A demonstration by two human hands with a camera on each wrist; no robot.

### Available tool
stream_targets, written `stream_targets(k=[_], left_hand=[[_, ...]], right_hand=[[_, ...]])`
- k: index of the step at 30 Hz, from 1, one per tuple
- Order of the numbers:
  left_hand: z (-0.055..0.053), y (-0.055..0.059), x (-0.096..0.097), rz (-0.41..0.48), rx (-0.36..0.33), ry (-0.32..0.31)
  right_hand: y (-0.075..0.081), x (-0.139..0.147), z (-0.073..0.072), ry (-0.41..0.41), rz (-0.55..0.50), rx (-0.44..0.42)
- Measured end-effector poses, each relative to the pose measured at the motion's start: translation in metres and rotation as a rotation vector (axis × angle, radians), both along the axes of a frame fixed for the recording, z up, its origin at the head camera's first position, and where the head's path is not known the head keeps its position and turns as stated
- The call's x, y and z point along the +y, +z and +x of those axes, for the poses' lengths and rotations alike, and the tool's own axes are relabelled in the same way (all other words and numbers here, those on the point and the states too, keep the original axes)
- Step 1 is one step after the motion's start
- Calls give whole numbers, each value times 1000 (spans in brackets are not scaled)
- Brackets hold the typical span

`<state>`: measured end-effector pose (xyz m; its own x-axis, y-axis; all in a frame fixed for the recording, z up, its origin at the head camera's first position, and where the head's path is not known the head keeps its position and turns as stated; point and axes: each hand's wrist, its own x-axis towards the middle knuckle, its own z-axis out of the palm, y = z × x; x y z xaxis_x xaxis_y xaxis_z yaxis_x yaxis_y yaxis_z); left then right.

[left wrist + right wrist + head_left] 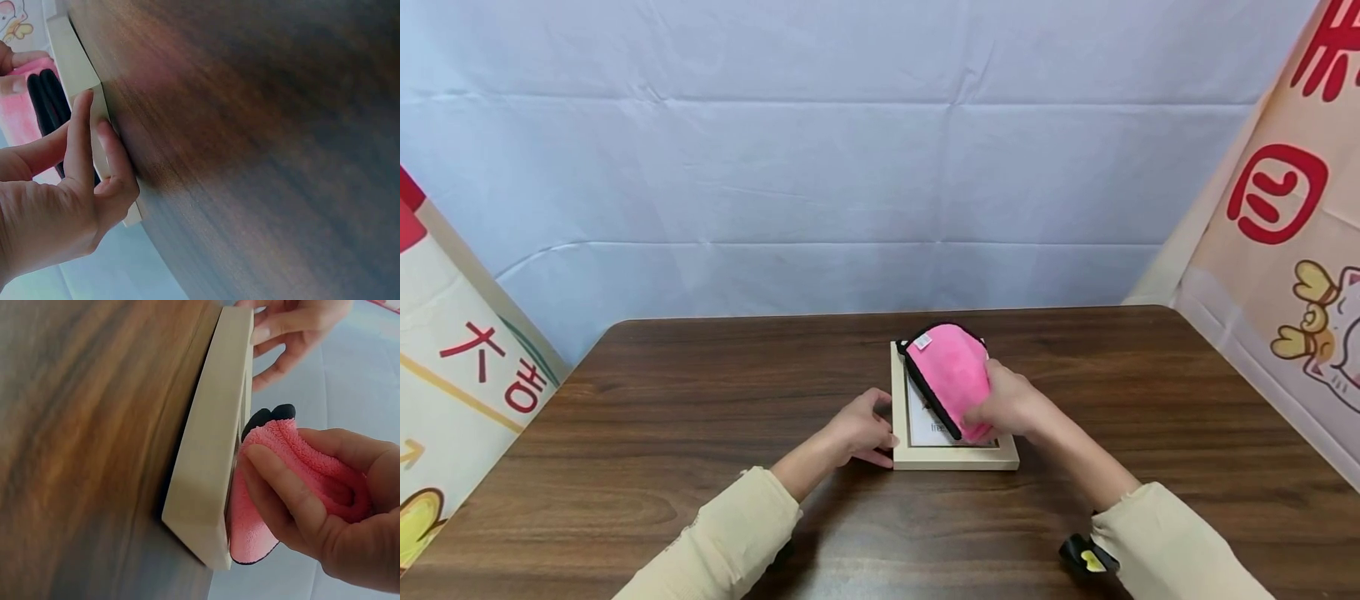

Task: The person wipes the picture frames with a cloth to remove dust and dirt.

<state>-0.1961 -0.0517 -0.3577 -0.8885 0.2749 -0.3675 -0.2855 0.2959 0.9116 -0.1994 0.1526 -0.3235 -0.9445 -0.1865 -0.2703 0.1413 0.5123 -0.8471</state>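
Observation:
A pale wooden picture frame lies flat on the dark wood table, a white print with lettering inside it. Over the print is a pink folded cloth with black edging and a small white tag. My right hand grips this cloth at its right side, fingers and thumb pinching the folds, as the right wrist view shows on the pink pile. At the frame's left side my left hand touches the edge with spread fingers; in the left wrist view its fingertips rest along the pale border.
The brown wood-grain table has rounded far corners. Behind it hangs a creased pale cloth backdrop. Printed banners stand at the left and right. A black band with a yellow mark is at the right sleeve.

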Motion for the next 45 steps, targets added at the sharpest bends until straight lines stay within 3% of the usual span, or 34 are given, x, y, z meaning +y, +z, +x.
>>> stream_targets(k=[5, 12, 18, 26, 34, 45], left_hand=[[0, 1, 0, -14, 5, -1], [0, 0, -1, -16, 6, -9], [1, 0, 0, -15, 6, -10], [1, 0, 1, -18, 3, -5], [1, 1, 1, -24, -1, -4], [3, 5, 1, -41, -4, 5]], right_hand=[[1, -4, 9, 6, 56, 22], [-3, -8, 15, -8, 18, 16], [-3, -6, 16, -9, 54, 30], [0, 5, 19, 9, 190, 101], [4, 21, 19, -30, 43, 23], [8, 26, 23, 14, 39, 34]])
